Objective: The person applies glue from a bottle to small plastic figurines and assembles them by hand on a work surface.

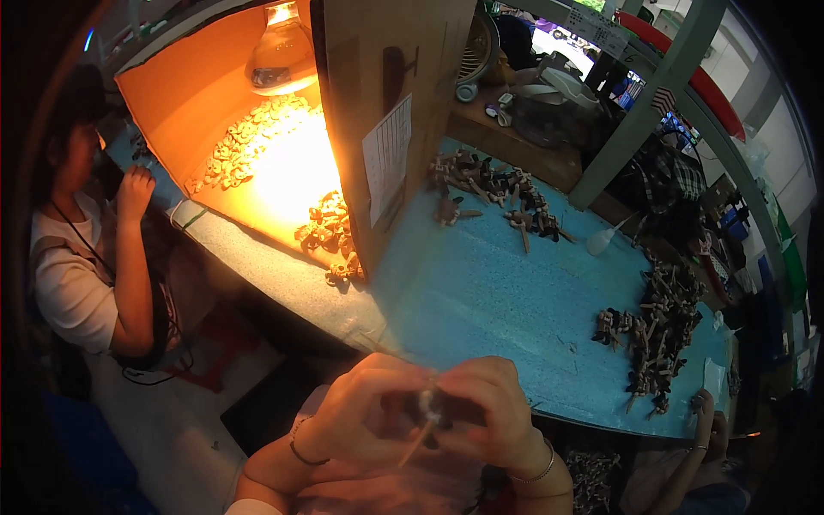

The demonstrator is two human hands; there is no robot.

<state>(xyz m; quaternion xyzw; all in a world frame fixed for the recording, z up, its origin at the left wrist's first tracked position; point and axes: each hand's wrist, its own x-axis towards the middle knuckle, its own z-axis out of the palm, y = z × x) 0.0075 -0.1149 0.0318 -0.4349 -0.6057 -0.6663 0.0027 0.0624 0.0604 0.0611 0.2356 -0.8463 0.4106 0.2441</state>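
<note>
My left hand and my right hand meet near the table's front edge, fingers curled inward. Between their fingertips is a small dark and pale piece with a stick pointing down and toward me. Fingers cover much of it, and its finer details are blurred. On the blue table, similar small dark and beige pieces with sticks lie in a pile at the right. Another group of such pieces lies farther back.
A cardboard box under a lit bulb holds many small ring-like pieces at left. A white teardrop-shaped bottle stands on the blue table. One person sits at left; another's hand is at right.
</note>
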